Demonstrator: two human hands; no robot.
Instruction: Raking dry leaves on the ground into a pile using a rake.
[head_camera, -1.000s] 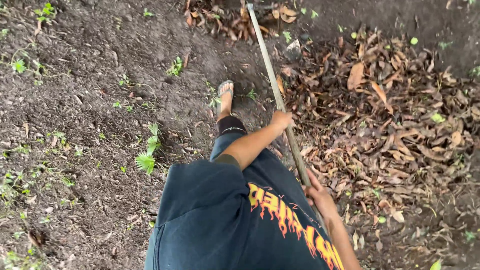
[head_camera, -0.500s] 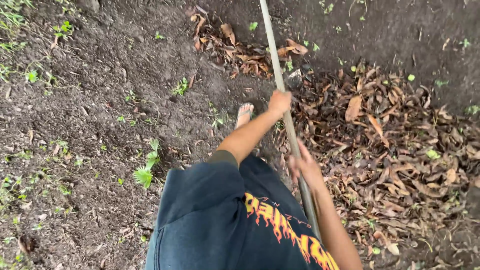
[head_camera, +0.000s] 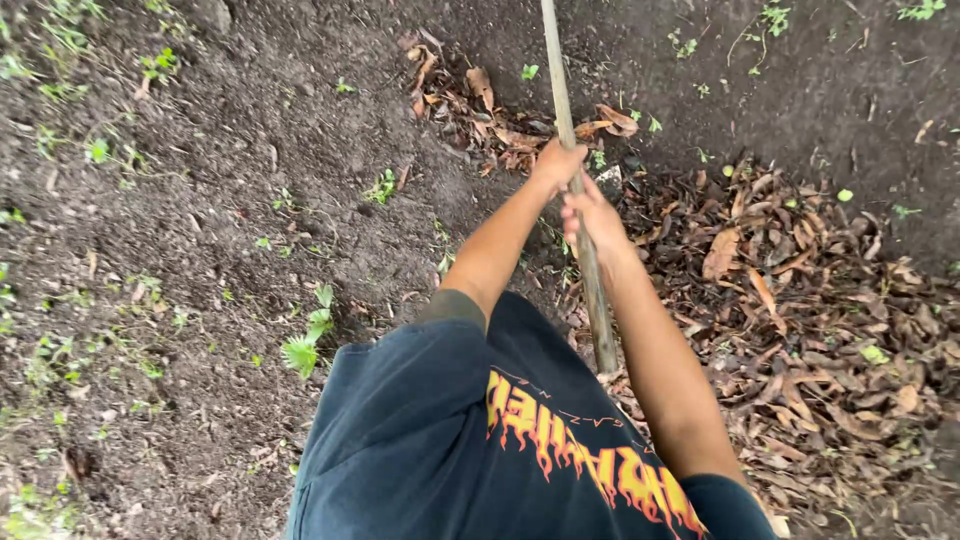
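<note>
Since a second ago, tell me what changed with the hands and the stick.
The right hand slid up the wooden stick until it sits just below the left hand. The bare foot seen earlier is gone from view. Both hands kept their grip; the dry leaf pile stays at right.

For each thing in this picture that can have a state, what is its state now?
left hand: closed around the wooden pole, higher up
right hand: closed around the pole, just below the left
wooden pole: held tilted, its far end out of view
dry leaves: heaped on the right side
soil: dark, mostly bare, with small green weeds
</note>
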